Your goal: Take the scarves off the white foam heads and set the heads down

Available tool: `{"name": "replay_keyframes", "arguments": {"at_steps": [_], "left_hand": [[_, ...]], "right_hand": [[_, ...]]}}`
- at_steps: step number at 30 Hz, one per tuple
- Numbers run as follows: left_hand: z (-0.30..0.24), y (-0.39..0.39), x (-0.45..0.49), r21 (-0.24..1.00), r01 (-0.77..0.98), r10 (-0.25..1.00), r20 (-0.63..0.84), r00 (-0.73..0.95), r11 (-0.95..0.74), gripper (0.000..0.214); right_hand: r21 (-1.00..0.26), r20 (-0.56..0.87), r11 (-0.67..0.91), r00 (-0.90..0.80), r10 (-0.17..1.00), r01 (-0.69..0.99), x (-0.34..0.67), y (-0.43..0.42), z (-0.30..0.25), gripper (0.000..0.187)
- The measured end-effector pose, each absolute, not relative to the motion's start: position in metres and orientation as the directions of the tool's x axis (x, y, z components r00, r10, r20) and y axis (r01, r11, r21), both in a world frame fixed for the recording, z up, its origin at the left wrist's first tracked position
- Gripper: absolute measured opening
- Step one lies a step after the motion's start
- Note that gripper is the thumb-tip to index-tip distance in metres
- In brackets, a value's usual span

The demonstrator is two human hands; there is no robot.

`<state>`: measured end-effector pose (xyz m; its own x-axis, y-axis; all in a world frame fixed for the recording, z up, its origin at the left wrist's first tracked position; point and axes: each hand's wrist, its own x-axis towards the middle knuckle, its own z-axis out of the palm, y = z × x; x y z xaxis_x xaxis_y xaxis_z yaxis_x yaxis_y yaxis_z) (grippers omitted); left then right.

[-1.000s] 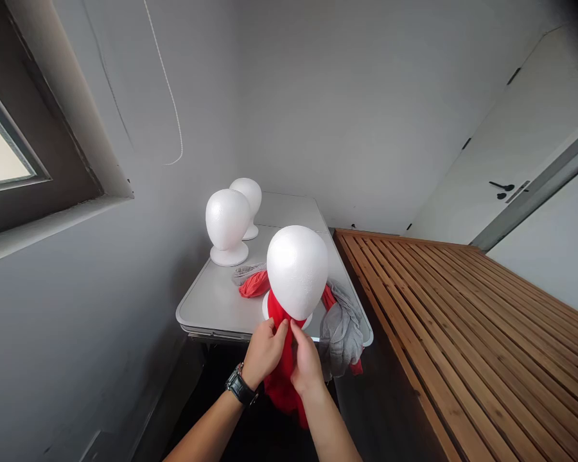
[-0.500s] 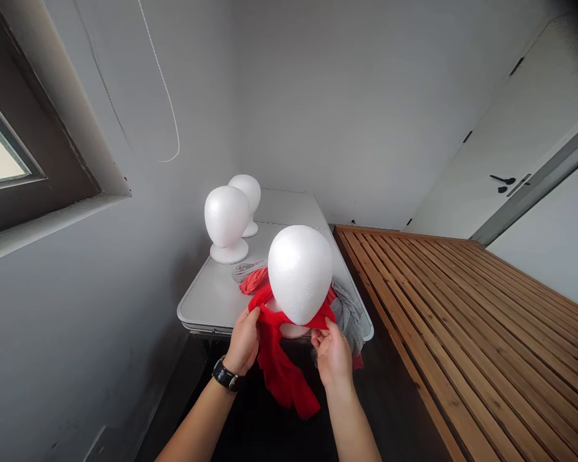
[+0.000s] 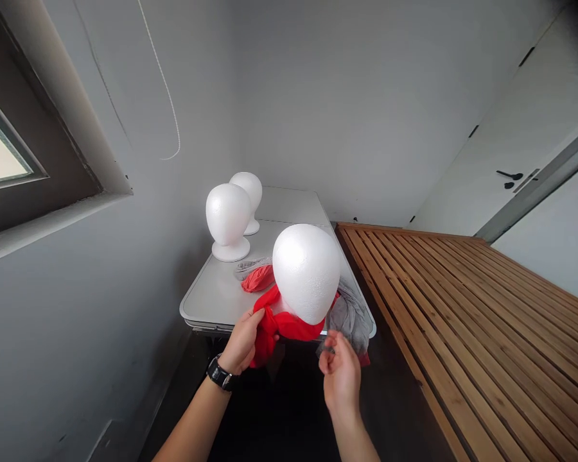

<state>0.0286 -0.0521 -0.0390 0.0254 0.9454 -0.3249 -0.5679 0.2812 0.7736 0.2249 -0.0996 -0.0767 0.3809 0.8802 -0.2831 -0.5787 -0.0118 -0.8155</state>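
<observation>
A white foam mannequin head (image 3: pixel 306 273) stands at the front edge of the table, tilted a little toward me. Round its neck lies a red scarf (image 3: pixel 301 326), whose end hangs over the table edge on the left. My left hand (image 3: pixel 243 340), with a black watch on the wrist, pinches the scarf at the left of the neck. To the right of the scarf, my right hand (image 3: pixel 340 371) is apart from it, fingers loosely curled with gaps between them and nothing seen in them. Grey cloth (image 3: pixel 349 314) lies beside that hand, hanging over the table's edge.
Two more foam heads, a nearer one (image 3: pixel 228 218) and a farther one (image 3: pixel 250 196), stand on the table (image 3: pixel 207 301) at left. A coral and grey cloth (image 3: pixel 257 278) lies behind the scarf. The slatted wooden bench (image 3: pixel 443 289) runs along the right.
My right hand has let go of the scarf and moved slightly right and down. The scarf's front now sits rounded below the head, and its long hanging end has swung left.
</observation>
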Motion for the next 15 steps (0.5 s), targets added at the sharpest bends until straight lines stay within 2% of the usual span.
{"name": "replay_keyframes", "arguments": {"at_steps": [1,4,6,8,11,13,15], "left_hand": [[-0.039,-0.056,0.031,0.773,-0.561,0.944,-0.328,0.047,0.297,0.026],[-0.039,-0.064,0.037,0.777,-0.514,0.93,-0.331,0.158,0.363,0.035],[-0.04,-0.067,0.04,0.793,-0.479,0.926,-0.306,0.221,0.376,0.04],[-0.042,-0.069,0.042,0.818,-0.44,0.923,-0.273,0.271,0.371,0.044],[-0.046,-0.068,0.043,0.845,-0.4,0.918,-0.232,0.322,0.354,0.046],[-0.048,-0.065,0.041,0.835,-0.454,0.944,-0.214,0.25,0.31,0.044],[-0.048,-0.061,0.035,0.803,-0.551,0.973,-0.204,0.104,0.227,0.041]], "right_hand": [[-0.835,-0.281,-0.054,0.339,0.898,-0.548,0.217,-0.108,-0.08,0.057],[-0.841,-0.317,-0.254,0.054,0.947,-0.478,0.194,-0.119,-0.086,0.062],[-0.832,-0.324,-0.305,-0.04,0.945,-0.463,0.18,-0.113,-0.082,0.067],[-0.821,-0.337,-0.3,-0.01,0.941,-0.486,0.169,-0.102,-0.075,0.071],[-0.825,-0.351,-0.244,0.125,0.928,-0.509,0.163,-0.091,-0.065,0.075],[-0.836,-0.321,-0.186,0.185,0.929,-0.517,0.166,-0.09,-0.061,0.074],[-0.819,-0.301,-0.135,0.219,0.928,-0.557,0.178,-0.093,-0.059,0.07]]}}
